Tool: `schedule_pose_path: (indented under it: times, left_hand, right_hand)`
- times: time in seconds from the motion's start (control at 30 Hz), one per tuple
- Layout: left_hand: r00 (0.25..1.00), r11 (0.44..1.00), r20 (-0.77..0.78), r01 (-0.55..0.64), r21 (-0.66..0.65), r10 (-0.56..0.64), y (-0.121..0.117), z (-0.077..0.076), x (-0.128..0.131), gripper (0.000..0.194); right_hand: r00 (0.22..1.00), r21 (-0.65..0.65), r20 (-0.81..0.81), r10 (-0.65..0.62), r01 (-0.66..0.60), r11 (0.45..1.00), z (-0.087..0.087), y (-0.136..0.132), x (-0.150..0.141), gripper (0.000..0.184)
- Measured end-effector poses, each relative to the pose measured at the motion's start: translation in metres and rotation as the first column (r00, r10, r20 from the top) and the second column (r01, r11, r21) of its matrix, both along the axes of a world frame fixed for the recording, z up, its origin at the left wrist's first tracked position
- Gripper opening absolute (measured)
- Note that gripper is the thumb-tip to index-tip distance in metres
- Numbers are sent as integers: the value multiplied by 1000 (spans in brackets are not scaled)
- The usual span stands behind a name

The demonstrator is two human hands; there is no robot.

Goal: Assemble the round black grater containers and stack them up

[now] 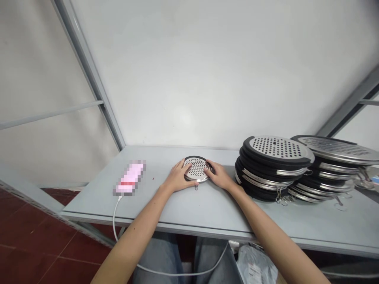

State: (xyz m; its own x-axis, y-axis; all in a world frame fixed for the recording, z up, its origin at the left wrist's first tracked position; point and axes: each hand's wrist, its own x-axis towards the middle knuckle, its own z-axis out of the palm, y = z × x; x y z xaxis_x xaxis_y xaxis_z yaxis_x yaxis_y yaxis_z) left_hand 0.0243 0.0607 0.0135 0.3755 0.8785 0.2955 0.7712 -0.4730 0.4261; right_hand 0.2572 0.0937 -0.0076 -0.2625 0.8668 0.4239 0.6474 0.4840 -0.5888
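A small round perforated metal plate (196, 167) with a black band along its far rim lies on the grey table, in front of me. My left hand (177, 178) grips its left side, the thumb near the front edge and a finger reaching onto the holed face. On the opposite side, my right hand (220, 176) curls round the rim with fingertips on top. A small wire clip (196, 187) sticks out at the plate's near edge, by my left thumb. What lies beneath the plate is hidden.
To the right stands a stack of black-rimmed perforated plates (274, 157), beside another stack with a slotted top plate (337, 148). Wire clips hang from both. A blurred-out phone (130, 177) with a white cable (115, 215) lies left. Below the table edge is a plastic bag (255, 264).
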Motion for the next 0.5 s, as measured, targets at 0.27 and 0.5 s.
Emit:
schedule_pose_path:
  times: [0.27,0.5]
  left_hand:
    - [1000,1000,27,8,-2,-8,0,0,0,96]
    - [1000,1000,27,3,-18,-3,-1,1,0,98]
  right_hand:
    - [1000,-13,-7,18,-18,1000,2,0,0,55]
    - [1000,-29,-7,16,-16,999,0,1,0,56]
